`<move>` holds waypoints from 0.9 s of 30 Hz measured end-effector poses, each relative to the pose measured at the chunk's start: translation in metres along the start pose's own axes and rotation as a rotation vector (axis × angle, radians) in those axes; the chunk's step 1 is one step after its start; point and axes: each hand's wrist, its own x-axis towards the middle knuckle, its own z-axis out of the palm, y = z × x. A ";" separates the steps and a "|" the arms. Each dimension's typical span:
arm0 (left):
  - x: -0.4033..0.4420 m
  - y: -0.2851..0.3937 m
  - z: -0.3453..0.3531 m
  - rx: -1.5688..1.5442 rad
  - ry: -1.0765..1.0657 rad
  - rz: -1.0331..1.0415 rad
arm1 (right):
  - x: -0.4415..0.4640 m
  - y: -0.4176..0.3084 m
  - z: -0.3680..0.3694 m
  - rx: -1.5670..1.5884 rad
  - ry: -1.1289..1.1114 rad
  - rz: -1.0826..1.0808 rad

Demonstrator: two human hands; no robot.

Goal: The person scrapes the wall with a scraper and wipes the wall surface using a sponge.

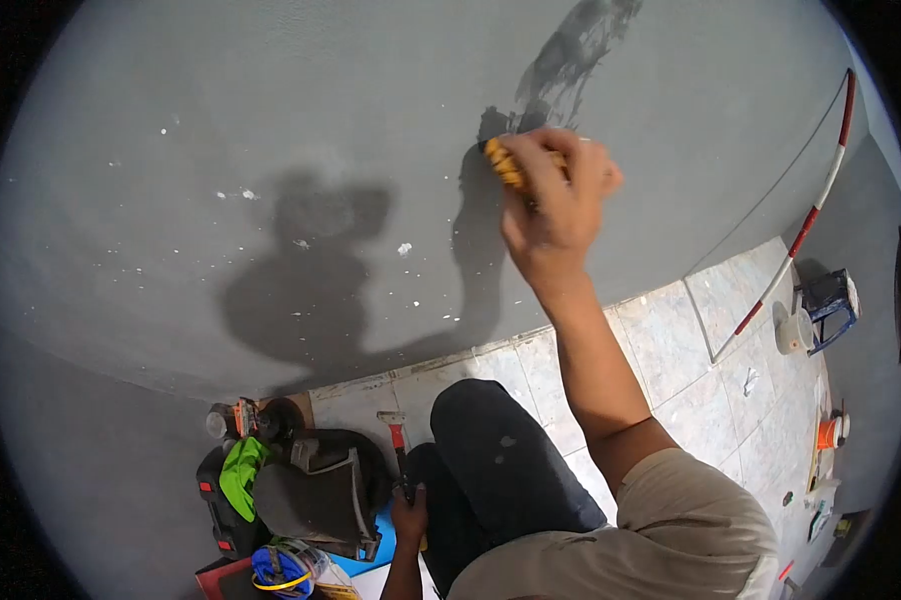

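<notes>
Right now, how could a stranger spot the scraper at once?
Below the grey wall, find the dark trousers. Beside them, the left hand grips the scraper: slim, red-necked and pale-bladed, unlike the bulky dark item nearby.

From far away, I see a floor (676, 325) of pale tiles with thin lines, below and to the right of the right hand (561, 200). Out past that hand, the foot of a red and white pole (806, 230) is on the tiles. Near the pole are a dark stool (824, 292) and a white tub (796, 332), close together. A crumpled white scrap (751, 381) lies nearer me. Left of the left hand (409, 515), I see a big dark bag-like thing (306, 490) and a black case (216, 490) with red bits.
</notes>
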 end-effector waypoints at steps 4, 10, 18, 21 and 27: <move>0.006 0.002 -0.014 0.104 -0.086 -0.031 | -0.029 0.021 -0.038 -0.046 0.164 0.114; 0.020 0.018 -0.022 0.294 -0.102 -0.037 | -0.059 0.062 -0.020 -0.043 0.150 0.178; 0.029 -0.010 -0.016 0.317 -0.105 0.006 | -0.073 0.082 0.000 -0.082 0.140 0.151; 0.027 -0.001 -0.016 0.363 -0.129 -0.088 | -0.069 0.082 0.000 -0.058 0.160 0.156; 0.031 -0.006 -0.013 0.417 -0.084 -0.019 | -0.081 0.085 0.000 -0.106 0.172 0.129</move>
